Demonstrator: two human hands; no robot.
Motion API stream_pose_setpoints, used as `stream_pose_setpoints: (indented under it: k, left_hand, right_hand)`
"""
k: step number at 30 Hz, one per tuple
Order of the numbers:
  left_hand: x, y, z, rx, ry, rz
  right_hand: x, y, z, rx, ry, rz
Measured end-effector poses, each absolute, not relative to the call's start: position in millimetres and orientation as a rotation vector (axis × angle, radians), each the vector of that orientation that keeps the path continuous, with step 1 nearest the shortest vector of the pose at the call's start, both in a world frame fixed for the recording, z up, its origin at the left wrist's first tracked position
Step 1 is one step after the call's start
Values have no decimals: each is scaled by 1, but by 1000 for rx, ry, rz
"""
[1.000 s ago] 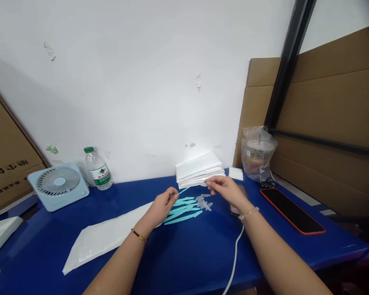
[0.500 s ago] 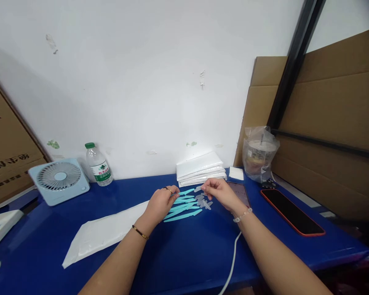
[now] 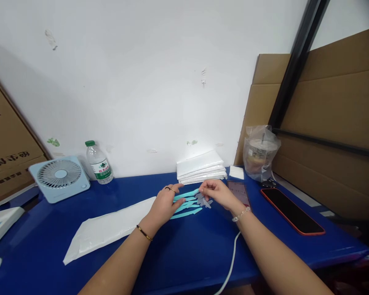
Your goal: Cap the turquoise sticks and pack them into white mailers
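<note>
Teal strips (image 3: 187,203) fanned out on the blue tabletop (image 3: 187,254), a little back of centre, clear caps (image 3: 203,200) clustered at their right ends. Left hand (image 3: 165,204) laid flat over the strips' left ends, fingers (image 3: 178,200) spread and pressing down, gripping nothing, rings on two fingers, dark bangle at the wrist. Right hand (image 3: 217,191) just beside the caps, fingertips (image 3: 203,188) pinched together at the tip of the rearmost strip; whether a cap sits between them, too small to tell. Bead bracelet on that wrist.

Out from there: white pouch (image 3: 107,228) lying flat to the left, its near end under the left wrist, stretching toward the front left edge. Stack of white pouches (image 3: 200,166) right behind the hands at the back edge, against the wall. Small white square (image 3: 236,172) next to it. Phone (image 3: 240,191) just right of the right hand, white cable (image 3: 230,266) trailing off the front edge. Second phone in a red case (image 3: 292,209) further right, near the right edge. Bagged drink cup (image 3: 260,152) at the back right corner, cardboard (image 3: 332,123) behind. Water bottle (image 3: 99,163) and pale blue fan (image 3: 59,178) at the back left, well apart from the hands. White box (image 3: 0,224) at the far left edge
</note>
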State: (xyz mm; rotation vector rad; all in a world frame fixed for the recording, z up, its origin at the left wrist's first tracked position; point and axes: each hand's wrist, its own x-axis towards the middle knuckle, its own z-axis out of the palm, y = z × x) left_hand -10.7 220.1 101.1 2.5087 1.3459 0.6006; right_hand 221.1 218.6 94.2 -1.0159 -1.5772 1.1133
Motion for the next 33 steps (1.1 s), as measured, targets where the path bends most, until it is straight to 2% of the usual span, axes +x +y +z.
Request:
stream_pose_setpoints:
  k: [4, 7, 13, 17, 21, 27, 33]
  left_hand:
    - [-11, 221, 85, 2541, 1425, 331]
    - [-9, 215, 84, 2569, 1339, 89]
    - [-3, 186, 97, 2655, 1130, -74]
    - [2, 172, 97, 2706, 1135, -44]
    - [8, 180, 96, 2704, 1224, 82]
    - [7, 209, 88, 2484, 1366, 264]
    - [-3, 219, 81, 2284, 1316, 243]
  right_hand:
    - [241, 234, 86, -1083, -1310, 906]
    - [248, 245, 75, -1140, -1219, 901]
    - [234, 252, 59, -1315, -1535, 854]
    - [231, 254, 57, -1469, -1814, 605]
    - [242, 255, 59, -1529, -1851, 436]
    - [249, 251, 66, -1708, -1896, 583]
    - [245, 242, 71, -1728, -1941, 585]
